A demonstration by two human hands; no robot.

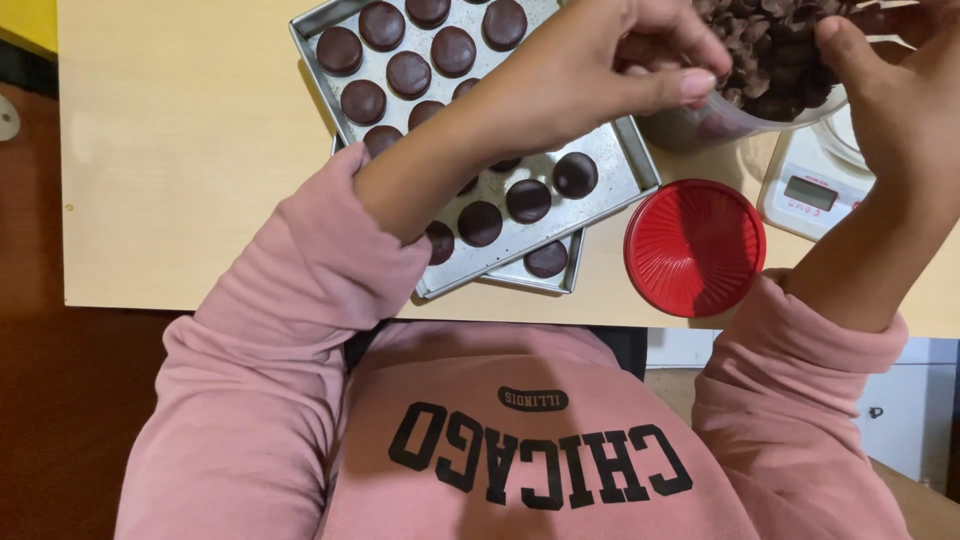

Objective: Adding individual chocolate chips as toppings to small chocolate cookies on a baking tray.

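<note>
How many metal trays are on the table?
2. The upper tray holds chocolate rounds; the lower tray lies under it, one corner showing near the table edge. Others may be hidden.

We list the metal tray [610, 165] as dull silver, carrying dark brown round chocolates [528, 200]. We note the lid [694, 247] as bright red with a fine radiating ribbed pattern. The clear container [700, 125] holds dark brown flakes [775, 50]. The scale [812, 190] is white with a grey display. The table [180, 150] is pale yellow wood-grain; our sweatshirt [300, 400] is pink with black lettering.
</note>
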